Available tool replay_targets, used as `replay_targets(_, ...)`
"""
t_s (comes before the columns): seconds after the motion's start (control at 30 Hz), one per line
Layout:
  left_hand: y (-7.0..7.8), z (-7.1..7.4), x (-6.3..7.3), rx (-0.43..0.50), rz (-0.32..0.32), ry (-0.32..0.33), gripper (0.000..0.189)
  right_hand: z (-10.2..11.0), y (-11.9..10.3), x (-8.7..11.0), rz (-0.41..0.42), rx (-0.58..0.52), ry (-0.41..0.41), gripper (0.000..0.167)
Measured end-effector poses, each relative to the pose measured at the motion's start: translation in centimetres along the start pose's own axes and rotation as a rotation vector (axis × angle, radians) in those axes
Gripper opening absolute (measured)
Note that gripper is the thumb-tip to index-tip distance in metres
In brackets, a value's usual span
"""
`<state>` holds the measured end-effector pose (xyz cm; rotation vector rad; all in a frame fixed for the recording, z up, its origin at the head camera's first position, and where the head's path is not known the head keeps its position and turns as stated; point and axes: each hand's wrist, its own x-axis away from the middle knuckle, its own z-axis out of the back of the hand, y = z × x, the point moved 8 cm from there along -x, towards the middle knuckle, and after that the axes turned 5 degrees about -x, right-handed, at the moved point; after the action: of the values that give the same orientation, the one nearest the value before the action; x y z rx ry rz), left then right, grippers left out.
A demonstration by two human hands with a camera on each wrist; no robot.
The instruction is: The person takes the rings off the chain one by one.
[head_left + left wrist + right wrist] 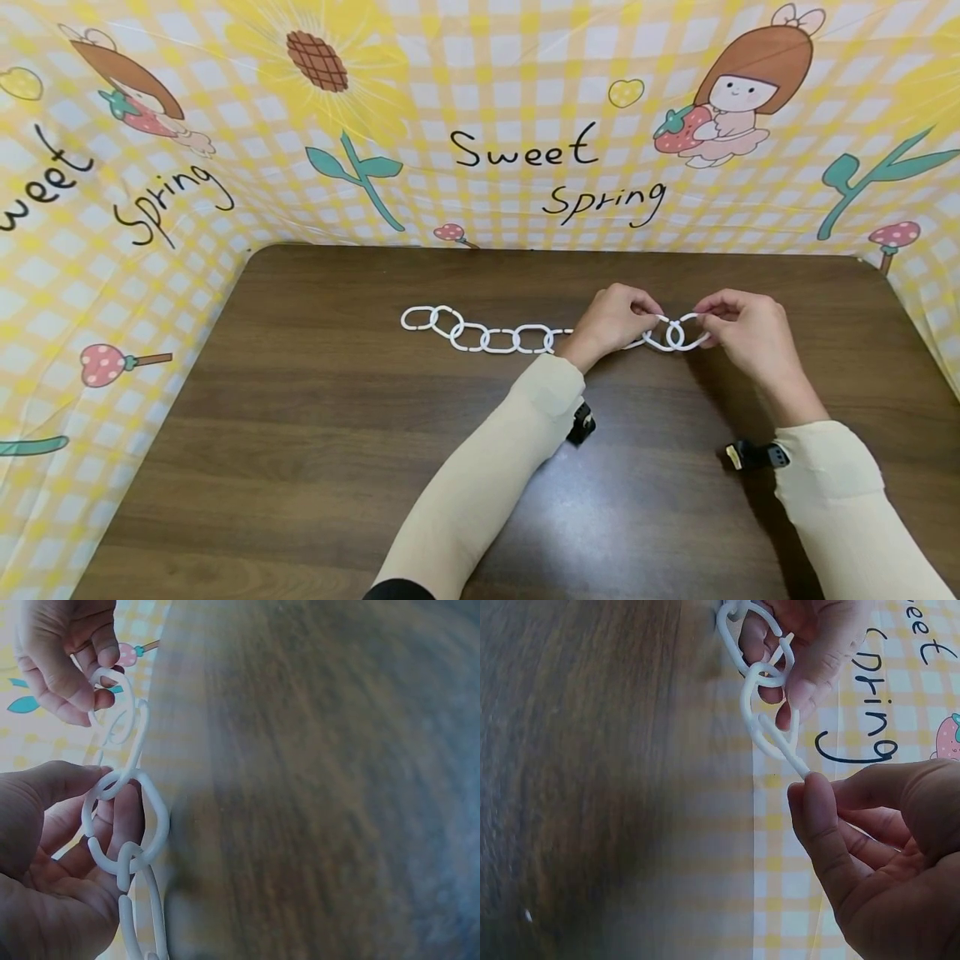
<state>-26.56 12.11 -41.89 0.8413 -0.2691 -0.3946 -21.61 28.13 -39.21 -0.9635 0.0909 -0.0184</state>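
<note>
A chain of white plastic links stretches across the table, its left part lying on the wood. My left hand pinches a link near the chain's right end between thumb and fingers. The end link is pinched by my right hand, thumb against fingertips. In the left wrist view the left hand holds a link that has a small gap in its side. The right wrist view has the right hand gripping the end link, which hooks through its neighbour.
The brown wooden table has rounded far corners. A yellow checked cloth with printed flowers and figures stands as a wall behind it and along both sides. Small black wrist devices sit at both sleeve cuffs.
</note>
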Motion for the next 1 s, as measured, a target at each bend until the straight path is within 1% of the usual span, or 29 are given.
replay_targets(0.17,0.13,-0.06,0.15,0.018,0.001,-0.003,0.011,-0.16,-0.11,0.06,-0.009,-0.019,0.003,0.012)
replay_targets(0.4,0.16,-0.09,0.29,0.019,0.017,-0.006,0.010,-0.40,-0.30,0.01,-0.021,-0.018,0.009,0.013)
replay_targets(0.57,0.14,-0.15,0.25,0.053,0.019,-0.005,0.008,-0.52,-0.42,-0.03,-0.018,-0.018,0.008,0.014)
replay_targets(0.73,0.13,-0.20,0.22,0.058,0.024,-0.006,0.007,-0.65,-0.59,-0.04,-0.011,-0.010,0.001,0.014)
replay_targets(1.0,0.39,-0.20,0.20,0.058,0.008,-0.015,0.007,-0.78,-1.03,0.01,-0.010,0.009,-0.005,0.014)
